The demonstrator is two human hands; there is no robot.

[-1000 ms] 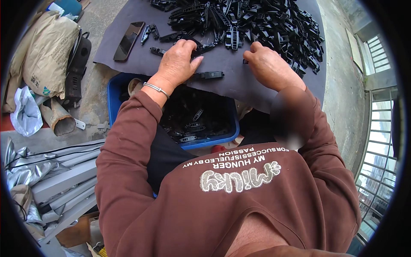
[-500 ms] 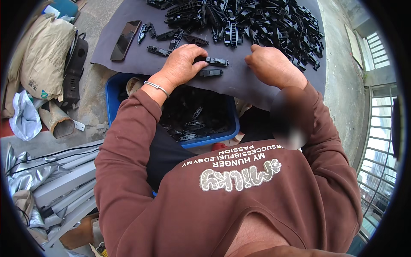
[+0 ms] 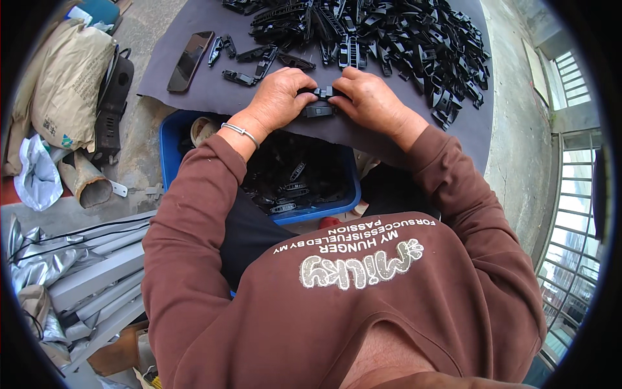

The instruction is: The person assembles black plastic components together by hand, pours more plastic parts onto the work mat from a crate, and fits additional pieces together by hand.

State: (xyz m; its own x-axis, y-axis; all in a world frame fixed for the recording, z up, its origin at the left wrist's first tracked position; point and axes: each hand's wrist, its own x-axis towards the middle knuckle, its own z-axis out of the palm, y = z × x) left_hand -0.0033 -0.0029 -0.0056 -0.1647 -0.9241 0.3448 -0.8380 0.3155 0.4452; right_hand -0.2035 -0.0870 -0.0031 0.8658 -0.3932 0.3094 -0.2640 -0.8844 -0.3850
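Blue plastic crate [image 3: 170,139]: nearest the person, under the near edge of the grey mat, loaded with black plastic parts.

Grey mat [image 3: 214,97]: work surface just beyond the crate.

Left hand [image 3: 277,98]: on the mat, silver bangle at the wrist, fingers curled onto the left end of a small black plastic clip [image 3: 324,93]. Half a second ago it sat alone over the loose pieces; now it meets the other hand.

Right hand [image 3: 370,98]: has crossed in from the right since then; fingertips pinch the clip's right end. Both hands are together, closed on that one clip.

Second black clip [image 3: 319,111]: lying on the mat just nearer than the held one, between the two hands.

Heap of black plastic parts [image 3: 402,39]: beyond the hands, across the far mat.

Dark flat strip [image 3: 190,61]: far left corner of the mat, a few stray parts beside it.
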